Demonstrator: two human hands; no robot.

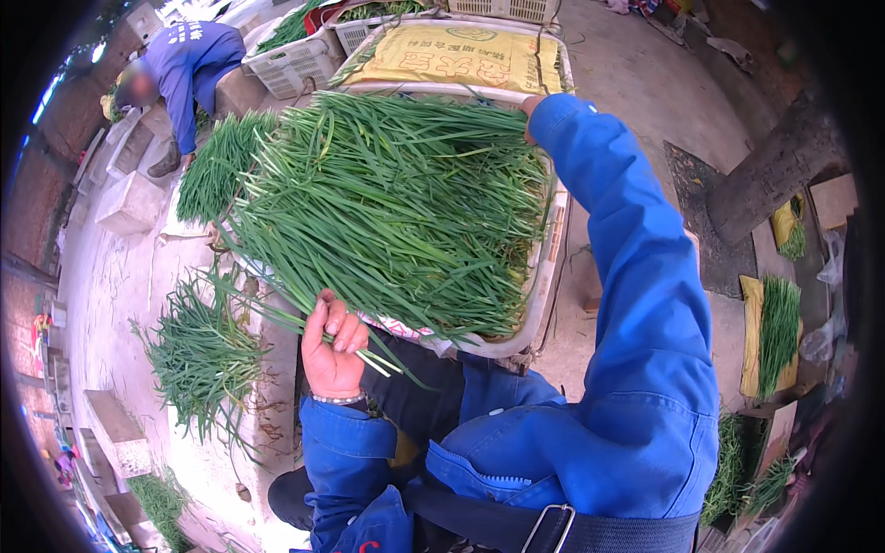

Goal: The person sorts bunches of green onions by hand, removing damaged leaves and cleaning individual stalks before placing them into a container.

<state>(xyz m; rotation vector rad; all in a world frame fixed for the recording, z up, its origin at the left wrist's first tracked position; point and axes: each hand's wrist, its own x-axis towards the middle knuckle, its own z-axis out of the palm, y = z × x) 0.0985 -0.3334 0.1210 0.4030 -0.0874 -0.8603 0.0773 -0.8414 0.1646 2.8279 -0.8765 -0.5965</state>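
My left hand [335, 349] holds a few green chive stalks [379, 362] between thumb and fingers, their pale ends sticking out to the right. It is at the near left corner of a large white plastic crate [546, 276]. Garlic chives [394, 221] lie heaped in that crate, leaves spilling over its left side. My right hand [531, 119] is at the crate's far right corner, by the chive ends; the blue sleeve hides most of it, so its grip is unclear. A loose pile of chives with roots [207, 352] lies left of my left hand on a stone block.
Behind my crate stands another crate topped by a yellow printed sack [456, 59]. A co-worker in blue [190, 62] bends over at the upper left, near a chive bundle [225, 162]. Stone blocks [131, 200] stand left; a post [774, 169] and chives on yellow sacking [778, 335] are right.
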